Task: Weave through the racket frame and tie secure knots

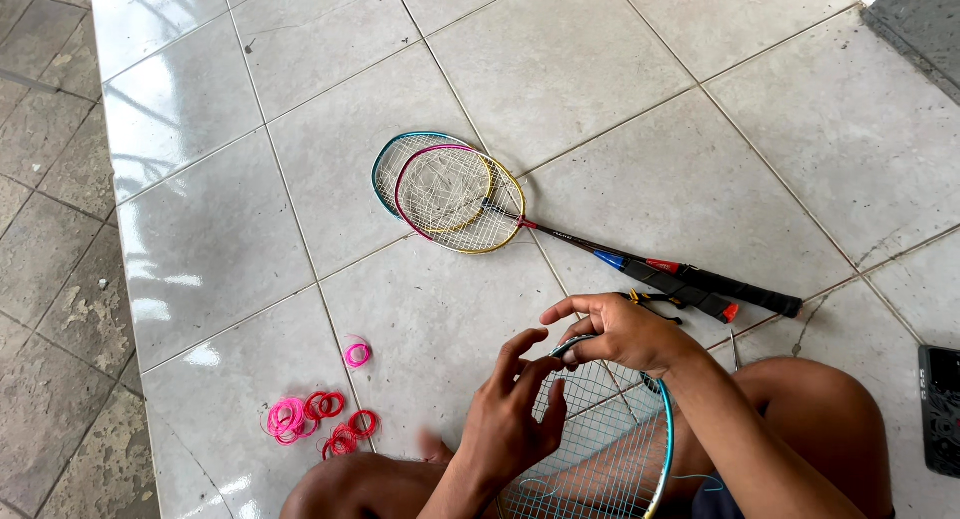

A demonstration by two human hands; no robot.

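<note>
At the bottom centre of the frame, the right hand is pinching the top rim of a blue-framed racket lying across the person's lap, while the left hand is resting on its strings with fingers loosely spread. Two more rackets are lying stacked on the tiled floor at centre, and coils of pink and red string are sitting at lower left

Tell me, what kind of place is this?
Probably a tiled porch or patio floor used for racket restringing: glossy floor tiles, spare badminton rackets, coils of pink and red string, both hands on another racket.
</note>
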